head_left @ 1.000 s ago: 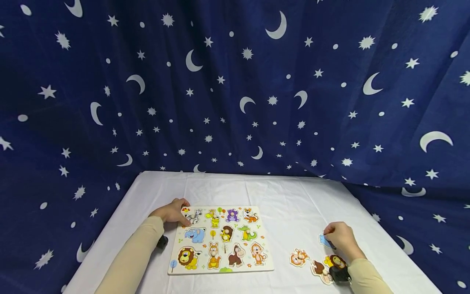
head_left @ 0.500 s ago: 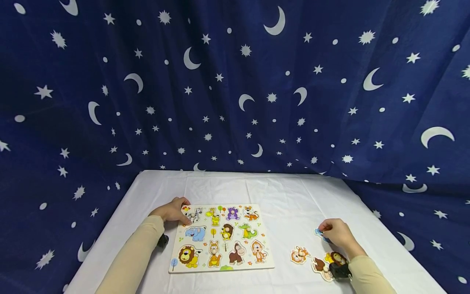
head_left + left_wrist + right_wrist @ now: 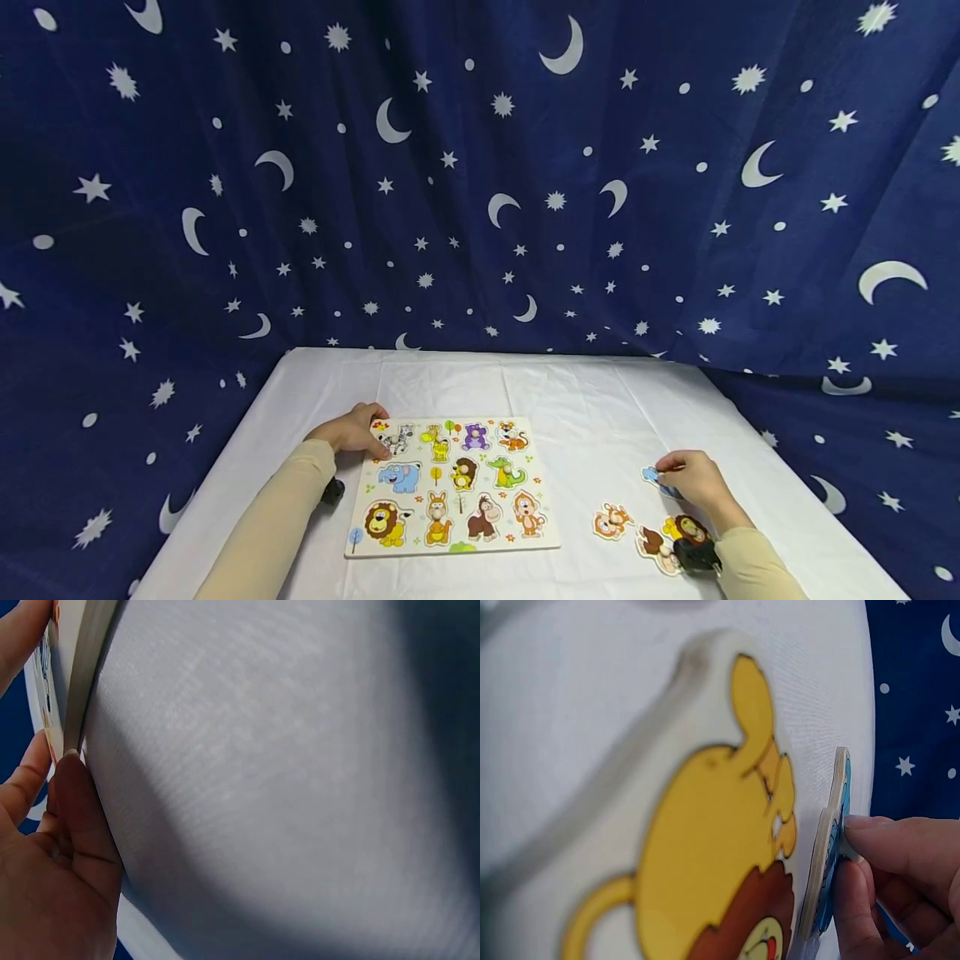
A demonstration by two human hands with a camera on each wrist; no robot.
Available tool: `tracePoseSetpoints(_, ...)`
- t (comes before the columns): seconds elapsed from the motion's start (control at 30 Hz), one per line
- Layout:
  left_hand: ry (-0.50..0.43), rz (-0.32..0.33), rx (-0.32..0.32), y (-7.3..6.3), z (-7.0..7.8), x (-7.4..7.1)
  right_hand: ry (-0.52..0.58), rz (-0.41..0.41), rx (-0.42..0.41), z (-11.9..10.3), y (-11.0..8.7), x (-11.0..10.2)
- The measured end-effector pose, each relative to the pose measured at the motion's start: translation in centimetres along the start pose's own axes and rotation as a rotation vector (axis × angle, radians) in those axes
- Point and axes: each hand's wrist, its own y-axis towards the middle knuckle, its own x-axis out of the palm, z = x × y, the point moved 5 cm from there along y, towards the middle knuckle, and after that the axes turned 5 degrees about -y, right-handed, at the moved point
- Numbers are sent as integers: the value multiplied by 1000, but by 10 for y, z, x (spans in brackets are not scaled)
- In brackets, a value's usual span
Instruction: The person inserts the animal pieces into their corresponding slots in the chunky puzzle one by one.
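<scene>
My left hand (image 3: 352, 429) holds the upper left corner of the animal puzzle board (image 3: 552, 533), thumb beside the zebra piece (image 3: 397, 438). In the left wrist view its fingers (image 3: 82, 806) sit against the board's edge. Over on the right, my right hand (image 3: 696, 481) pinches a blue elephant puzzle piece (image 3: 650, 474). The right wrist view shows that piece edge-on, tilted, with thumb and finger at its printed face; any knob is hidden. A lion piece (image 3: 705, 840) fills much of that view.
Right of the board lie an orange monkey piece (image 3: 609, 522), a brown gorilla piece (image 3: 651, 543) and the lion piece, partly behind the wrist camera (image 3: 696, 554). A white cloth (image 3: 480, 383) covers the table; a dark blue star curtain (image 3: 465, 167) hangs behind.
My right hand shifted slightly left with the elephant piece, then a little back right. The left hand stays at the board's corner.
</scene>
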Motion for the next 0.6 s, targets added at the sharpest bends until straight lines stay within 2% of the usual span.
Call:
tracePoseSetpoints(0.43,34,15,22,-4,2,2,-49,-21,64,2,-1,2)
tracePoseSetpoints(0.6,37,29,22,-3,1,0,-46,-8,52,-3,0,-1)
